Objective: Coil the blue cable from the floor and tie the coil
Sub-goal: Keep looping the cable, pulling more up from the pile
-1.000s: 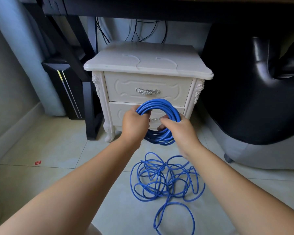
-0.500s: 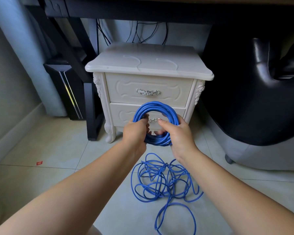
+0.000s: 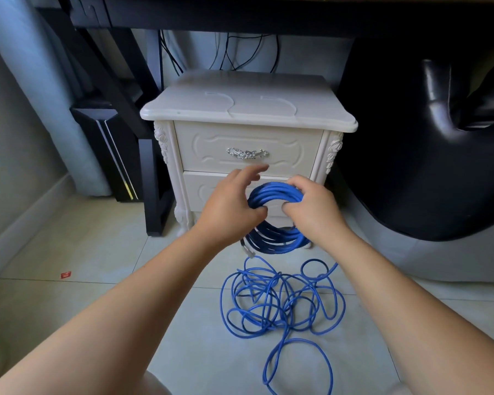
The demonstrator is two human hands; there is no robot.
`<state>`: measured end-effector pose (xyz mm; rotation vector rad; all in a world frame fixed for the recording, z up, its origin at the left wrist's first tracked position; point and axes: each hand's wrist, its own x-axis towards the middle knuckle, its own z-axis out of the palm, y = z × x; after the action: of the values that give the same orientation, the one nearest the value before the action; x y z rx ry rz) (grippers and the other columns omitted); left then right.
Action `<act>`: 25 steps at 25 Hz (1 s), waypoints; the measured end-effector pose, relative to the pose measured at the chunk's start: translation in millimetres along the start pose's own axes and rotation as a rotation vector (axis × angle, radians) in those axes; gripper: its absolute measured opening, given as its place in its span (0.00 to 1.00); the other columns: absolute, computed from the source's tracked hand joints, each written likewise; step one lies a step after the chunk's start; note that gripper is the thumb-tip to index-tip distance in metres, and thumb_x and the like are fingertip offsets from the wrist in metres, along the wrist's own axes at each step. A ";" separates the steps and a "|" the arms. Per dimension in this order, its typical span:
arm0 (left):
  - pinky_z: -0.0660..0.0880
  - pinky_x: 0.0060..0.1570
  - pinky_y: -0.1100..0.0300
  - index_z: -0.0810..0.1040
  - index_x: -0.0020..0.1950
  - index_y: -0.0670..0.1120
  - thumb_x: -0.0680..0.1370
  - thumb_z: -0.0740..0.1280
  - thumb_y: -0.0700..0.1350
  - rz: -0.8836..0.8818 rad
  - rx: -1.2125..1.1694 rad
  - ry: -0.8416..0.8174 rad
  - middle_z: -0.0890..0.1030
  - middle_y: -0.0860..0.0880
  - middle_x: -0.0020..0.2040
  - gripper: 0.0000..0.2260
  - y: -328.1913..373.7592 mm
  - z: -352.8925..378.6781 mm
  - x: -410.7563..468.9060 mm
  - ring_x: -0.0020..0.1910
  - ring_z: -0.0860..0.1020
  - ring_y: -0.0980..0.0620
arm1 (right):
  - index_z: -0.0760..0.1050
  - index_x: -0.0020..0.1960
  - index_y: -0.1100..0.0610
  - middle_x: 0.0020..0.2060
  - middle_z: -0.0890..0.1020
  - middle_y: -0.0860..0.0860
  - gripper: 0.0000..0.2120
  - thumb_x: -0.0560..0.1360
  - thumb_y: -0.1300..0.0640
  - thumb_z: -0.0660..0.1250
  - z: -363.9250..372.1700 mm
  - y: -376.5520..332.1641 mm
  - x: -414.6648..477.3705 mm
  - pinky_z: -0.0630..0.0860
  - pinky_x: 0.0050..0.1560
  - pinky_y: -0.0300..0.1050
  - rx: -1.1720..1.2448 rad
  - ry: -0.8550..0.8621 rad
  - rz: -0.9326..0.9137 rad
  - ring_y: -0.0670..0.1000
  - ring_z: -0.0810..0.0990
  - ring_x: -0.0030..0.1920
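The coiled part of the blue cable [image 3: 277,241] hangs upright in front of the nightstand's lower drawer. My right hand [image 3: 314,208] is shut on the coil's upper right side. My left hand [image 3: 230,206] is at the coil's left, fingers spread and lifted off it, with the thumb close to the loops. A clear plug end [image 3: 247,250] dangles at the coil's lower left. The rest of the blue cable lies as a loose tangle [image 3: 283,297] on the tiled floor below, with one long loop [image 3: 297,366] trailing toward me.
A white two-drawer nightstand [image 3: 248,109] stands right behind the hands. A large black chair [image 3: 428,166] fills the right side. A black desk leg [image 3: 151,181] and a dark tower case [image 3: 109,155] are on the left. A red scrap [image 3: 65,275] lies on the floor.
My left hand has let go of the coil and spread its fingers. My right hand has shifted up to the coil's top right and now holds it alone.
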<state>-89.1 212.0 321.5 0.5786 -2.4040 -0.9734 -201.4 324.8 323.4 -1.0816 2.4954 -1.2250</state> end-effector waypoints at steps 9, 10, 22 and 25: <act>0.80 0.37 0.55 0.77 0.46 0.43 0.76 0.64 0.39 -0.182 -0.144 0.021 0.77 0.46 0.34 0.03 4.1 10.1 5.5 0.35 0.77 0.44 | 0.72 0.51 0.48 0.41 0.81 0.49 0.16 0.69 0.62 0.70 7.0 -9.2 -5.0 0.73 0.38 0.41 0.191 -0.023 0.032 0.51 0.79 0.37; 0.81 0.35 0.53 0.78 0.47 0.43 0.77 0.64 0.40 -0.234 -0.246 0.042 0.77 0.46 0.35 0.04 6.0 8.9 5.4 0.33 0.77 0.46 | 0.73 0.50 0.48 0.41 0.81 0.48 0.15 0.69 0.63 0.70 5.7 -7.7 -4.6 0.75 0.40 0.41 0.294 -0.036 0.077 0.51 0.81 0.38; 0.75 0.41 0.53 0.74 0.44 0.45 0.78 0.68 0.45 -0.691 -0.891 0.090 0.71 0.50 0.26 0.07 2.0 16.6 5.1 0.24 0.74 0.53 | 0.69 0.39 0.58 0.25 0.69 0.55 0.07 0.75 0.64 0.65 22.5 4.0 -5.5 0.78 0.34 0.47 1.014 -0.096 0.477 0.57 0.75 0.32; 0.78 0.43 0.56 0.77 0.48 0.45 0.76 0.71 0.48 -0.664 -0.776 -0.097 0.80 0.49 0.34 0.07 -0.5 9.1 2.8 0.35 0.80 0.52 | 0.69 0.39 0.57 0.20 0.66 0.52 0.08 0.73 0.68 0.61 16.3 4.6 -2.3 0.78 0.38 0.49 0.954 -0.039 0.461 0.51 0.69 0.23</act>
<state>-96.4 214.9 316.2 1.0373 -1.6732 -2.0934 -195.2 317.9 309.0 -0.2612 1.5921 -1.8456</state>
